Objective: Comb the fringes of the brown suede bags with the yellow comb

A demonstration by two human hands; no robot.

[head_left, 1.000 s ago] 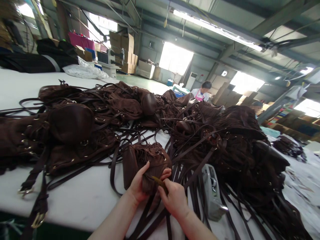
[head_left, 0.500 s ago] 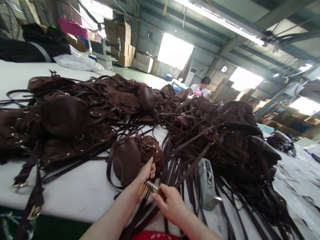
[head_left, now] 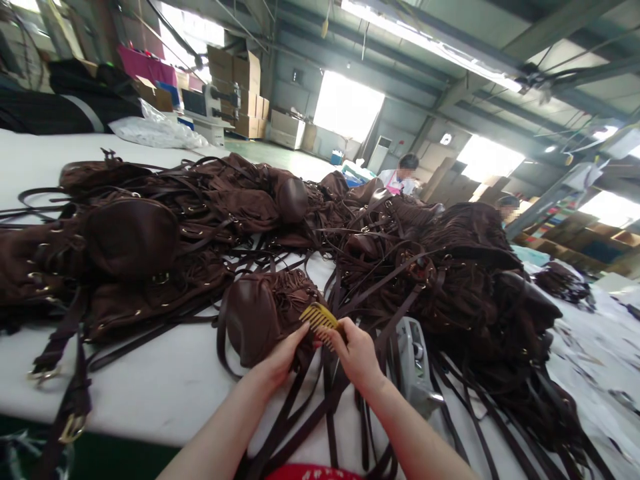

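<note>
A small dark brown bag [head_left: 250, 320] with a smooth round end, fringe and metal eyelets lies in front of me on the white table. My left hand [head_left: 287, 353] grips the bag's near right edge, its fingertips partly hidden behind the comb. A yellow wide-toothed comb [head_left: 325, 315] is held in my right hand [head_left: 359, 350], fingers closed round one end. The comb is tilted over the fringed side of the bag, its teeth pointing down toward me, close to my left fingers. Dark straps [head_left: 300, 427] hang from the bag toward my body.
Heaped brown bags stand at the left [head_left: 130, 233] and the right [head_left: 475, 300]. A grey metal device [head_left: 415, 367] sits among loose straps right of my right hand. Farther back are a co-worker [head_left: 400, 177], cardboard boxes [head_left: 235, 73] and a clear plastic sheet [head_left: 155, 130].
My right hand has moved up and right with the comb, which has turned and now lies over the bag's fringe. My left hand has come slightly down and left at the bag.
</note>
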